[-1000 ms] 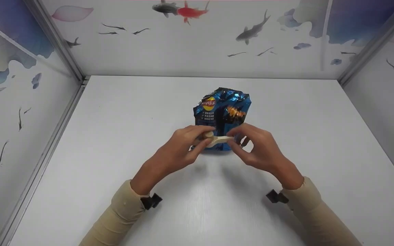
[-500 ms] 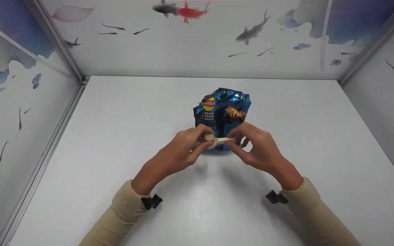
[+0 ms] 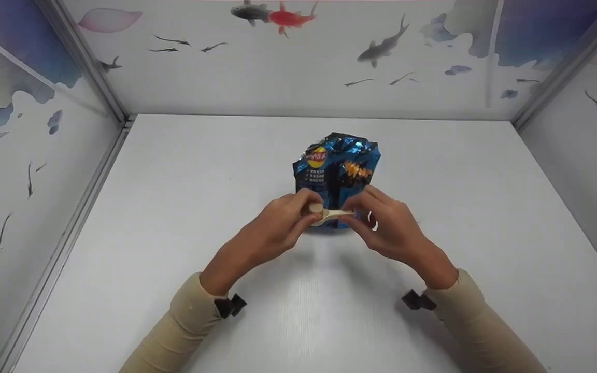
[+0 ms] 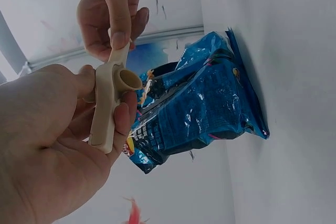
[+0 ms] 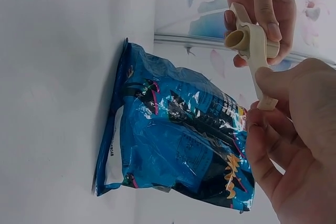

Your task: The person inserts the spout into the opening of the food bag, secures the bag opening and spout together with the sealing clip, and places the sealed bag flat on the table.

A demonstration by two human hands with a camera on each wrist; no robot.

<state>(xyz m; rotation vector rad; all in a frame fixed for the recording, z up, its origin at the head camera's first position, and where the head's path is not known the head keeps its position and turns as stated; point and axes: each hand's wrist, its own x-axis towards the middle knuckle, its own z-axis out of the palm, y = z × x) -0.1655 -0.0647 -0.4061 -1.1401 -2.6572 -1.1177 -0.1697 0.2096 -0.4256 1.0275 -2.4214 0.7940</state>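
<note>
Both hands hold one cream plastic clip, a narrow bar with a short round spout through it. In the head view it is held in front of a blue chip bag. My left hand grips the bar's spout end between thumb and fingers. The bar's thinner end is pinched by my right hand, thumb against fingers. An open mouth of the spout faces the bag in both wrist views. The bag stands on the table, puffed out, its top crumpled.
A white table lies under the hands and bag. White panels printed with fish rise behind it and on both sides, joined by metal corner posts. Each cuff carries a small black device.
My left fingertips have drawn back slightly, showing more of the round spout end. My right hand has shifted a little left along the clip. The bag has stayed put.
</note>
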